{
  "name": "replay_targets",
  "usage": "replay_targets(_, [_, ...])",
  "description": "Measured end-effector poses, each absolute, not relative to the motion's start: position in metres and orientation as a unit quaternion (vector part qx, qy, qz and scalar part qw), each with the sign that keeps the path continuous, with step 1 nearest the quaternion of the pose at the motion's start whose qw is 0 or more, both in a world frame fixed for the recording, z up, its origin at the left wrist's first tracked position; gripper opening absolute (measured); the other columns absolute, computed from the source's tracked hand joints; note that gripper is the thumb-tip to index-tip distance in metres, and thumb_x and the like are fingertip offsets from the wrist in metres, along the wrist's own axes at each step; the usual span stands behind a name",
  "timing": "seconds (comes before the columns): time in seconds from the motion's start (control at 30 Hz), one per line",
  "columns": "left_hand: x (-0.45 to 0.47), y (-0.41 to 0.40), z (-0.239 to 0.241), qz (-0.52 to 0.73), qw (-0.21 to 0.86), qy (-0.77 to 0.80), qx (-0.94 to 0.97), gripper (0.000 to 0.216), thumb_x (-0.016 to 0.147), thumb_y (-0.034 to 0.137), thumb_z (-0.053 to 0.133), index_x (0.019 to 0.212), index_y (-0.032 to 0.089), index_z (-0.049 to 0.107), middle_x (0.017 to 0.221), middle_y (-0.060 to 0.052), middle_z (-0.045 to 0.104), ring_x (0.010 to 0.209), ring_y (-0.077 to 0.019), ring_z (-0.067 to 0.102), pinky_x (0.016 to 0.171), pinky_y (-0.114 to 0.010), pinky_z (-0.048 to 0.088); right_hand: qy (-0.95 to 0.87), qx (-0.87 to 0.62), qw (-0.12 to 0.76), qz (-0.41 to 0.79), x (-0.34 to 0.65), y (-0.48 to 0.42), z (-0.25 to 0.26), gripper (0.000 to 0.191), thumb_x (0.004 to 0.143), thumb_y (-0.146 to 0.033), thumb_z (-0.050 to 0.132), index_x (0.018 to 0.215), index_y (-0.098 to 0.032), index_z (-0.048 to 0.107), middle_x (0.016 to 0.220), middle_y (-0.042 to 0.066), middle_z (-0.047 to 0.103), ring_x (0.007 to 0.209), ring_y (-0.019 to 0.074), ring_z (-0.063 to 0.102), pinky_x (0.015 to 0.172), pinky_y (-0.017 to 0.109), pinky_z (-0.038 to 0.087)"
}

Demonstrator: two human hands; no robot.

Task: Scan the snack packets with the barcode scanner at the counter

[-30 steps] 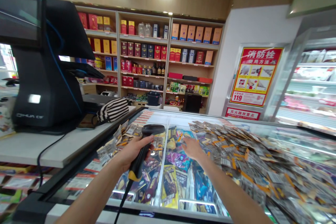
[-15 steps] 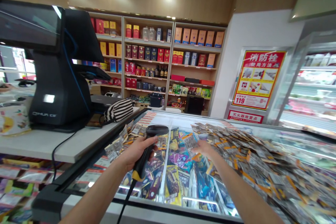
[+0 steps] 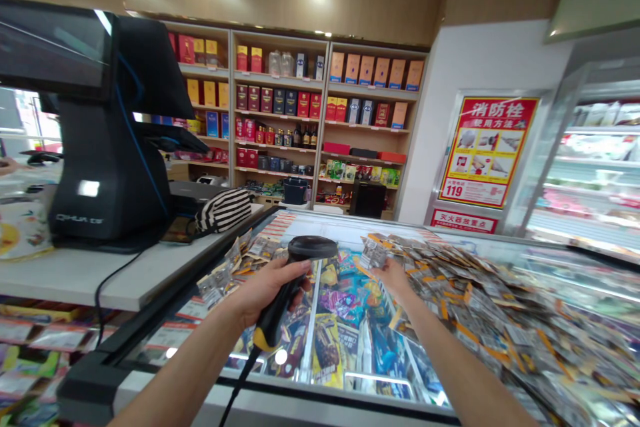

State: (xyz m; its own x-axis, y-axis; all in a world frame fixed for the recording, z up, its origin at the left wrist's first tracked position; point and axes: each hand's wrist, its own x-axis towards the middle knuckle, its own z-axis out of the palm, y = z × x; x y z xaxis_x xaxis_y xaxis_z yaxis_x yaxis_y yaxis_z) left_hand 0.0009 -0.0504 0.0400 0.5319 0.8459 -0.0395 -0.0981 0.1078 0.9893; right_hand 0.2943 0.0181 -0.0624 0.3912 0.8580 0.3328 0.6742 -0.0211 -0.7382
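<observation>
My left hand [image 3: 265,290] is wrapped round the grip of a black barcode scanner [image 3: 300,267] with a yellow band, its head pointing right over the glass freezer lid [image 3: 350,373]. My right hand [image 3: 393,275] pinches a small silver and orange packet [image 3: 374,253] and holds it up in front of the scanner head. A large heap of the same packets [image 3: 490,307] covers the freezer lid to the right, and a smaller heap [image 3: 235,260] lies to the left of the scanner.
A black checkout terminal [image 3: 100,147] stands on the white counter [image 3: 75,273] at left, with a striped pouch [image 3: 223,209] beside it. Shelves of boxed goods [image 3: 300,113] line the back wall. A glass-door fridge [image 3: 590,160] stands at right, next to a red poster [image 3: 485,150].
My right hand reached into the packet heap, closed on one packet and lifted it toward the scanner. The scanner rose slightly and shifted right.
</observation>
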Motion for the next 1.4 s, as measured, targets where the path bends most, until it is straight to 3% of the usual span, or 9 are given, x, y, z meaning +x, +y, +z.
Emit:
replay_targets(0.47, [0.004, -0.048, 0.043, 0.342, 0.681, 0.323, 0.562, 0.025, 0.064, 0.038, 0.054, 0.064, 0.014, 0.045, 0.049, 0.003, 0.049, 0.037, -0.0055, 0.042, 0.037, -0.018, 0.034, -0.54, -0.686, 0.465, 0.15, 0.291, 0.013, -0.059, 0.029, 0.059, -0.021, 0.05, 0.086, -0.012, 0.055, 0.08, 0.007, 0.064, 0.066, 0.0174, 0.058, 0.055, 0.024, 0.042])
replay_targets(0.67, [0.003, -0.046, 0.042, 0.326, 0.689, 0.318, 0.565, 0.027, 0.063, 0.04, 0.055, 0.064, 0.014, 0.047, 0.051, 0.001, 0.052, 0.037, -0.0067, 0.044, 0.037, -0.02, 0.034, -0.539, -0.701, 0.448, 0.133, 0.292, 0.016, -0.058, 0.026, 0.057, -0.022, 0.053, 0.082, -0.013, 0.056, 0.069, 0.004, 0.064, 0.061, 0.0178, 0.057, 0.051, 0.023, 0.04])
replay_targets(1.0, [0.005, -0.041, 0.038, 0.303, 0.67, 0.31, 0.602, 0.027, 0.063, 0.04, 0.054, 0.062, 0.014, 0.048, 0.051, 0.001, 0.051, 0.038, -0.0061, 0.044, 0.037, -0.018, 0.035, -0.555, -0.646, 0.485, 0.196, 0.297, 0.022, -0.068, 0.032, 0.057, -0.018, 0.052, 0.089, -0.013, 0.053, 0.083, 0.005, 0.065, 0.071, 0.0186, 0.059, 0.061, 0.027, 0.045])
replay_targets(1.4, [0.002, -0.04, 0.04, 0.32, 0.675, 0.31, 0.588, 0.027, 0.064, 0.039, 0.053, 0.06, 0.014, 0.049, 0.046, 0.003, 0.049, 0.037, -0.0058, 0.044, 0.038, -0.018, 0.035, -0.562, -0.688, 0.438, 0.133, 0.299, 0.015, -0.063, 0.031, 0.057, -0.02, 0.053, 0.087, -0.014, 0.057, 0.074, 0.004, 0.065, 0.066, 0.0187, 0.058, 0.057, 0.025, 0.042])
